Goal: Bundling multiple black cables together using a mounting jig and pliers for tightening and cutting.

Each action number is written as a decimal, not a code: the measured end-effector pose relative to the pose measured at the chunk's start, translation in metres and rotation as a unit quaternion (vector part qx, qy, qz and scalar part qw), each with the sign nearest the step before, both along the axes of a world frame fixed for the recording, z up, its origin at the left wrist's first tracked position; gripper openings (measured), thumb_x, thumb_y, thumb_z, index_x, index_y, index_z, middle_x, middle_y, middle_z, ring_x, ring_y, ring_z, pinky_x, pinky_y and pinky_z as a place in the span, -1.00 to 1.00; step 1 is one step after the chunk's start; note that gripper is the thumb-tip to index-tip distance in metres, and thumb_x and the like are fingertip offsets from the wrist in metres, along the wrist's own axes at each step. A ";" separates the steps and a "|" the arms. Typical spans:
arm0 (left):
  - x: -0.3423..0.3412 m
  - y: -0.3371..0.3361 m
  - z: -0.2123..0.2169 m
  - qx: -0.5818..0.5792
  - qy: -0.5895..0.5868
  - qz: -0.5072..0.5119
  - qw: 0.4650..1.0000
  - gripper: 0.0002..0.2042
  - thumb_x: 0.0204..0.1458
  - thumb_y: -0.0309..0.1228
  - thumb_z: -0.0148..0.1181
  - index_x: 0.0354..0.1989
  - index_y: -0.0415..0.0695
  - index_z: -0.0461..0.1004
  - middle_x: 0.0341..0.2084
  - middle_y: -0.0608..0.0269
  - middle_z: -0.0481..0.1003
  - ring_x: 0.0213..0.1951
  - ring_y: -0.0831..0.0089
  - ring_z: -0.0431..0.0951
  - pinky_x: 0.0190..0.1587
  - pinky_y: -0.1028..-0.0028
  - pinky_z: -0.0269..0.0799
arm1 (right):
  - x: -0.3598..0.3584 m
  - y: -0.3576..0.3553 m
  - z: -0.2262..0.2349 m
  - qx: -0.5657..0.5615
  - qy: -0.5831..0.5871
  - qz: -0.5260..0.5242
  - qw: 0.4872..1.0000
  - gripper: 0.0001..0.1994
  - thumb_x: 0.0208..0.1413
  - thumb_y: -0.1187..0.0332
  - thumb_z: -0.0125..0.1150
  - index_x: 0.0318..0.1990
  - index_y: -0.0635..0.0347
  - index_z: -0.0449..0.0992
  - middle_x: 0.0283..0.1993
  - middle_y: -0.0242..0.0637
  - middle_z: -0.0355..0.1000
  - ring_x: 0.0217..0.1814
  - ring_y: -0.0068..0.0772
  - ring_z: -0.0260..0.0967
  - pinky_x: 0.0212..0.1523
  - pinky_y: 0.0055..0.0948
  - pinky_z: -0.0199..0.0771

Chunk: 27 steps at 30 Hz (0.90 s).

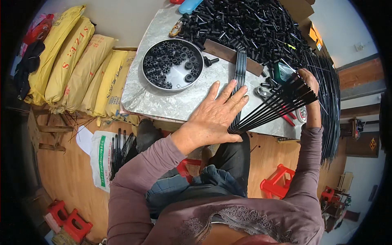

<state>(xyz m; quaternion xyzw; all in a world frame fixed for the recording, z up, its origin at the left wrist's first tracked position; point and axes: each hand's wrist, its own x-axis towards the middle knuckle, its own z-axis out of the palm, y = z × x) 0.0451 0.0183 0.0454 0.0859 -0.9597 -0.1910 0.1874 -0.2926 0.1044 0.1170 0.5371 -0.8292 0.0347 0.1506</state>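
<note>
My left hand (216,114) lies with fingers spread across a row of thin black rods (240,65) at the table's front edge. Nothing is gripped in it. My right hand (309,81) is closed around a fanned bunch of thin black rods (277,105); these narrow toward the left hand's thumb. The row's upper ends reach over a brown bar (218,51). Left of it stands a round tray (143,67) with small black toothed parts (165,61). Red-handled pliers (288,119) lie partly hidden beneath the fanned rods.
Behind the bar is a big heap of black plastic fittings (245,24). Long black rods (326,98) hang over the table's right edge. Yellow sacks (69,61) stand at the left. Red stools (277,181) are on the floor. A green container (283,72) sits beside my right hand.
</note>
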 end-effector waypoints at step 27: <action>-0.002 0.000 -0.004 -0.018 0.001 0.013 1.000 -0.12 -0.13 0.21 0.14 0.27 -0.22 0.18 0.34 0.02 0.00 0.40 0.09 -0.16 0.37 0.04 -0.25 | 0.076 -0.094 -0.032 -0.034 -0.306 0.176 0.935 -0.82 0.07 0.41 0.20 -0.17 0.12 0.60 -0.28 -0.35 0.47 -0.23 -0.42 0.46 -0.22 -0.45 0.44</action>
